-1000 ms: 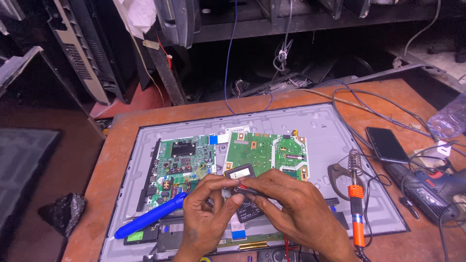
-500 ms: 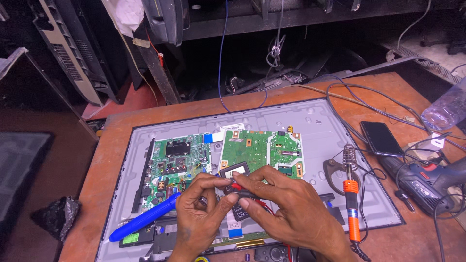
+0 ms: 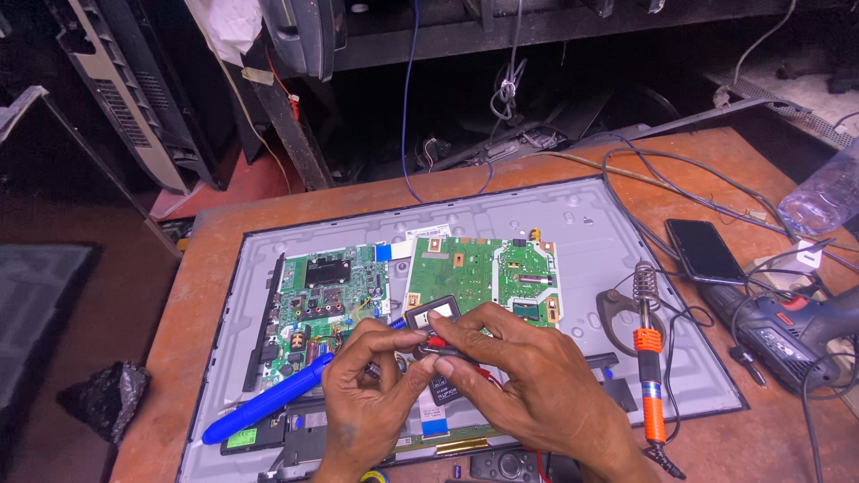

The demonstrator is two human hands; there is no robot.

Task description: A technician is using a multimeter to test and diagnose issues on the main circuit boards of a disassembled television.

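Both my hands meet over the lower middle of a grey metal television back panel (image 3: 582,224) lying flat on the table. My left hand (image 3: 362,385) and my right hand (image 3: 528,385) pinch a small dark part with red and black leads (image 3: 438,344) between their fingertips. Just above the fingers sits a small black square component (image 3: 432,313). Two green circuit boards lie on the panel: one at the left (image 3: 322,300), one at the centre (image 3: 479,273). A blue-handled tool (image 3: 264,402) lies beside my left hand, pointing toward the boards.
A soldering iron with an orange grip (image 3: 649,358) rests on its stand at the right of the panel. A black phone (image 3: 702,250), a blue power drill (image 3: 787,326), a clear plastic bottle (image 3: 819,197) and tangled cables lie at the right. A crumpled black bag (image 3: 103,398) sits at the left edge.
My hands have stayed together over the same spot, with fingers shifting slightly on the small part. The view has drifted a little.
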